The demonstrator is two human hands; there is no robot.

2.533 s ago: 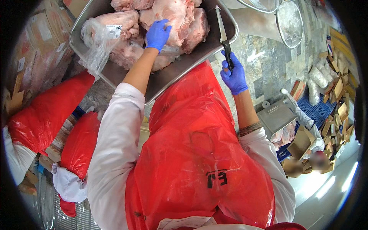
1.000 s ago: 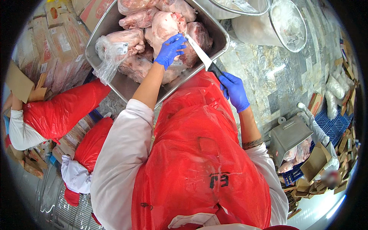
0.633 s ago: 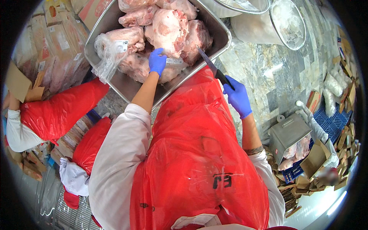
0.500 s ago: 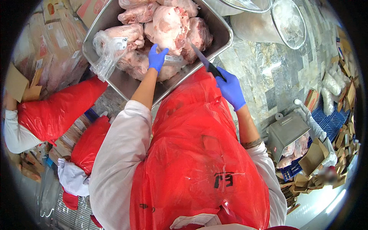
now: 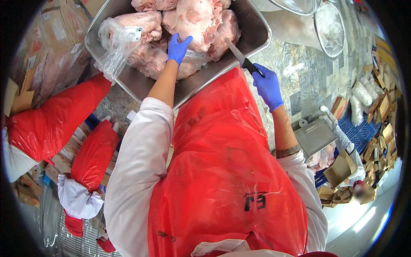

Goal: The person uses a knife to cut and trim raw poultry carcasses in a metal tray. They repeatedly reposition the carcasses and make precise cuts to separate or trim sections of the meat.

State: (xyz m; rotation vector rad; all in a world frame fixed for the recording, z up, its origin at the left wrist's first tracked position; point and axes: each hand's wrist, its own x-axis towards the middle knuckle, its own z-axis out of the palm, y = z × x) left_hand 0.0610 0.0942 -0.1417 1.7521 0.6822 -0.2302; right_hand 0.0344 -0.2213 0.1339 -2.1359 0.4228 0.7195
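My left hand (image 5: pixel 177 49), in a blue glove, rests against the lower edge of a large pale piece of raw meat (image 5: pixel 195 23). Its thumb and fingers are spread, and some fingertips are hard to make out. More meat (image 5: pixel 227 38) lies around that piece in a deep metal bin (image 5: pixel 265 36), including one chunk beneath with a white label. In my blue-gloved right hand (image 5: pixel 268 85), closed round the black handle, is a knife (image 5: pixel 236 52). Its blade points up and left over the bin's near right rim, with the tip close to the right-hand chunk.
Clear plastic wrap (image 5: pixel 112 51) hangs over the bin's left rim. Two people in red aprons (image 5: pixel 94 154) are at the left, near stacked cartons (image 5: pixel 55 32). Lined round containers (image 5: pixel 329 30) stand far right. A metal box (image 5: pixel 315 137), blue pallet (image 5: pixel 359 128) and cardboard lie right; another person is there.
My right hand has shifted right and slightly down with the knife, whose blade now leans more to the left. My left hand stays against the meat. The whole view has shifted a little.
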